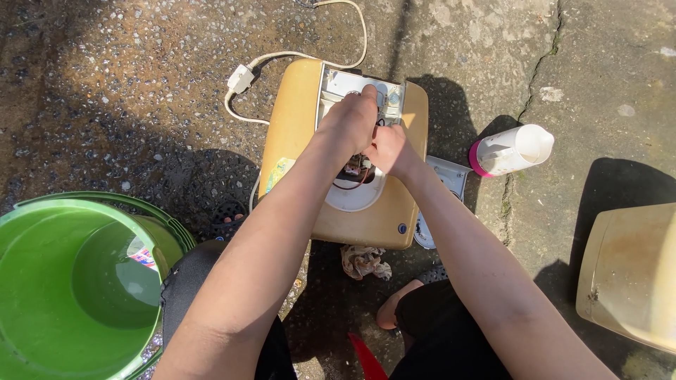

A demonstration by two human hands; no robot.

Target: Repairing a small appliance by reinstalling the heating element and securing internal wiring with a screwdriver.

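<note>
A tan plastic appliance housing [296, 134] lies on the concrete ground with its panel off, showing a white inner plate, wires and small parts. My left hand [352, 116] reaches into the opening, fingers curled at the upper metal part. Just below and right of it, my right hand [389, 149] is closed over the wiring area. What either hand grips is hidden by the fingers. A white cord with a plug block [240, 78] runs off the housing's top left.
A green bucket [42, 232] stands at lower left. A white cup with a pink base [510, 150] lies to the right, near a removed white panel [451, 176]. A second tan housing [630, 271] sits at right. A crumpled rag [364, 261] lies below the appliance.
</note>
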